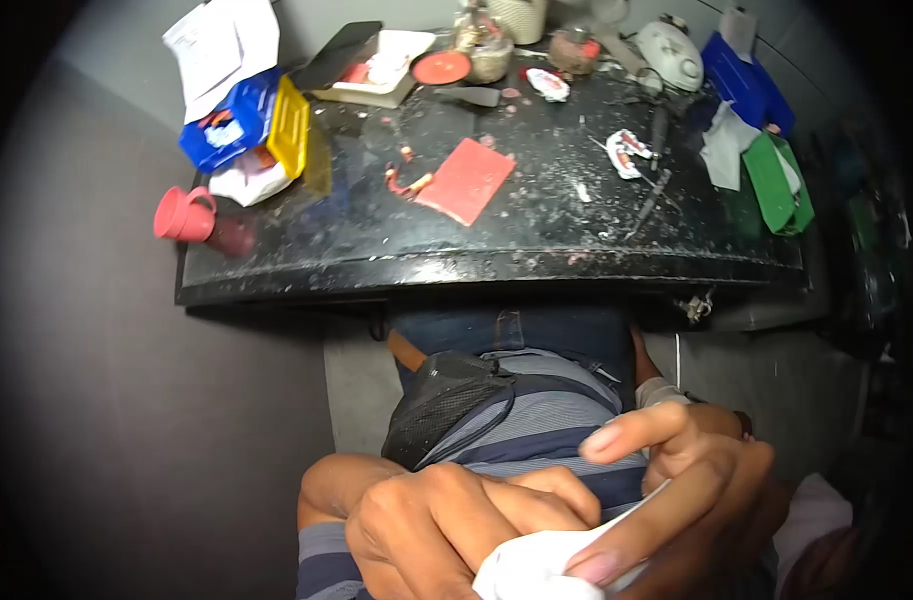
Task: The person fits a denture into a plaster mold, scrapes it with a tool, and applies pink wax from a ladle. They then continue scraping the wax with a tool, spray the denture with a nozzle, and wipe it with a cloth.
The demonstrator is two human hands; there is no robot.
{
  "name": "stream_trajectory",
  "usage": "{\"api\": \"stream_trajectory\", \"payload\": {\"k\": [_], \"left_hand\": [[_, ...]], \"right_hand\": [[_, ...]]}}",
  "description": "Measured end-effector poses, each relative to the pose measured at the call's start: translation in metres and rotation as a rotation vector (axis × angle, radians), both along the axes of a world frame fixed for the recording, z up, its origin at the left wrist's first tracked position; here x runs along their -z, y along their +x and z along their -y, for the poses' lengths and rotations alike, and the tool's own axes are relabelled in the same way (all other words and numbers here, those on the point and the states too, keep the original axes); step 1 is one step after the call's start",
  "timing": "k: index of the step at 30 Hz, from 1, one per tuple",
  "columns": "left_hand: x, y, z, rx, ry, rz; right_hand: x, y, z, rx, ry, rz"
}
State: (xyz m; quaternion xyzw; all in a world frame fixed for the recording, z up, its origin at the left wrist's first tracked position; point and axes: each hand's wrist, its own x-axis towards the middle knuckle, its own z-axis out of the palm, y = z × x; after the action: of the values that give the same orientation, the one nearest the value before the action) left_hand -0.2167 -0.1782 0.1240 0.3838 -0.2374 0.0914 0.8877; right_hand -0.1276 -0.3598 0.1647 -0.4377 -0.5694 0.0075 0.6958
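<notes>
Close to the camera at the bottom, my left hand has its fingers curled round a white cloth or tissue. My right hand meets it from the right, one finger pressed on the same white material and another finger held out above it. Both hands are in front of my striped shirt, away from the black table. On the table lie a flat pink-red sheet, with a small curved piece at its left edge, and a white dental cast with red on it.
At the table's left are a pink mug and blue and yellow bins. A white tray, glass jars and a white device stand along the back. A green bin sits at the right edge.
</notes>
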Motion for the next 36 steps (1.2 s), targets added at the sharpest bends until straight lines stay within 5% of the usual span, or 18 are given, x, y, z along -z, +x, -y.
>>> {"api": "stream_trajectory", "payload": {"k": [1, 3, 5, 6, 9, 14, 18, 19, 20, 25, 28, 36], "left_hand": [[0.001, 0.020, -0.010, 0.264, -0.176, 0.219], [0.009, -0.013, -0.007, 0.298, -0.322, 0.081], [-0.016, -0.021, 0.008, -0.521, -0.079, -0.780], [0.019, 0.024, 0.018, -0.324, -0.284, -0.015], [0.033, 0.039, -0.046, -0.023, 0.190, 0.162], [0.052, 0.026, -0.059, -0.209, 0.171, -0.114], [0.074, 0.033, -0.080, -0.210, 0.368, 0.031], [0.077, 0.033, -0.082, -0.215, 0.364, 0.027], [0.081, 0.034, -0.085, -0.215, 0.352, 0.039], [0.097, 0.033, -0.085, -0.346, 0.212, -0.119], [0.108, 0.038, -0.089, -0.340, 0.216, -0.149], [0.131, 0.053, -0.111, -0.305, 0.189, -0.166]], "right_hand": [[0.014, -0.014, -0.005, 0.016, -0.001, 0.003], [0.036, -0.051, -0.012, 0.317, 0.082, -0.293], [0.028, -0.013, -0.006, 0.177, 0.011, -0.266], [0.022, 0.014, -0.002, 0.018, -0.054, -0.246], [0.018, 0.046, 0.012, -0.428, -0.171, -0.120], [0.039, 0.030, 0.016, -0.810, -0.306, -0.028], [0.044, 0.043, -0.016, -0.972, -0.178, -0.160], [0.045, 0.047, -0.024, -0.983, -0.131, -0.232], [0.042, 0.013, -0.035, -0.699, 0.146, -0.906], [0.050, 0.030, -0.045, -0.859, -0.059, -0.893], [0.063, 0.019, -0.059, -0.734, 0.308, -1.023], [0.080, 0.043, -0.079, -0.727, 0.292, -1.115]]}}
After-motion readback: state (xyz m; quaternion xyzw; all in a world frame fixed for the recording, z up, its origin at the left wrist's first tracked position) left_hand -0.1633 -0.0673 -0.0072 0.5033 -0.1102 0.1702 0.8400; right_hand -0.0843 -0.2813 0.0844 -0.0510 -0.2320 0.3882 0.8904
